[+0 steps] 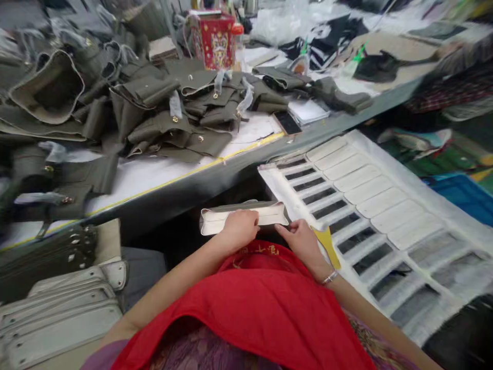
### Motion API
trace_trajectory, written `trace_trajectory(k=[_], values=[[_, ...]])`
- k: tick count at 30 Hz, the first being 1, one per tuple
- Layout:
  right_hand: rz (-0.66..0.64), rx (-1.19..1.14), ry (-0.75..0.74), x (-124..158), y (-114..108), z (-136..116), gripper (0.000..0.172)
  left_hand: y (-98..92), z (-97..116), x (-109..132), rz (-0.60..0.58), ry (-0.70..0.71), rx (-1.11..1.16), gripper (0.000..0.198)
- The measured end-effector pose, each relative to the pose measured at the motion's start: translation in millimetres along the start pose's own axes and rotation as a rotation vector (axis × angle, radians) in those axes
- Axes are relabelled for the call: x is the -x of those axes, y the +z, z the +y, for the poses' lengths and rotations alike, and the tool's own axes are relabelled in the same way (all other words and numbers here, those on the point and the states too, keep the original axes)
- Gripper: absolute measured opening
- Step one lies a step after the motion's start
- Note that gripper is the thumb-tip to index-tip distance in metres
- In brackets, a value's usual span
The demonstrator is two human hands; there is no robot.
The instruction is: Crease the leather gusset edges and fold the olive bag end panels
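Note:
At my lap is a small olive bag [268,214], turned so that its long narrow opening faces me, with a pale panel showing inside. My left hand [242,227] reaches over its middle, closed, with the fingertips bent down against the pale panel. My right hand [302,240] is closed on the bag's lower right corner, thumb at the edge and fingers curled behind. Part of the bag's underside is hidden by the hands and the red apron [250,303]. Just beyond my right hand, a yellow piece [327,245] rests on a white slotted rack.
A heap of olive bags [154,108] covers the workbench [146,177]. The white slotted rack [339,190] with pale panels stands right. Stacked pale panels [65,324] lie at lower left. A phone [287,123] and a red box [213,41] are on the bench.

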State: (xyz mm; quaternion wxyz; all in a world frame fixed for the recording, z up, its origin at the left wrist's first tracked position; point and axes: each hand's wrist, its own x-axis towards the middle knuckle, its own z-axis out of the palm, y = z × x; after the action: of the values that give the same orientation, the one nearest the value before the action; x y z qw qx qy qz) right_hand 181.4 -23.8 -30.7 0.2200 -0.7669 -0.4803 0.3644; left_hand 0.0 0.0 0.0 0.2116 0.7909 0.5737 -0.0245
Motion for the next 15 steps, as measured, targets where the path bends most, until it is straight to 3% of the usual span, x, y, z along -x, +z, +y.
trace_trajectory(k=[3, 5, 9, 15], values=[[-0.379, -0.157, 0.157, 2.9, 0.5, -6.3, 0.04, 2.4, 1.1, 0.7, 0.037, -0.019, 0.006, 0.014], [-0.515, -0.319, 0.287, 5.6, 1.5, -11.4, 0.04, 3.2, 0.5, 1.0, 0.054, -0.016, 0.005, 0.017], [-0.58, -0.61, 0.507, 10.7, 5.5, -20.7, 0.03, 2.9, -4.1, -0.4, 0.036, 0.052, -0.003, 0.013], [-0.576, -0.689, 0.551, 8.8, 20.7, -23.5, 0.03, 0.1, -13.7, -9.7, -0.034, 0.125, 0.006, 0.015]])
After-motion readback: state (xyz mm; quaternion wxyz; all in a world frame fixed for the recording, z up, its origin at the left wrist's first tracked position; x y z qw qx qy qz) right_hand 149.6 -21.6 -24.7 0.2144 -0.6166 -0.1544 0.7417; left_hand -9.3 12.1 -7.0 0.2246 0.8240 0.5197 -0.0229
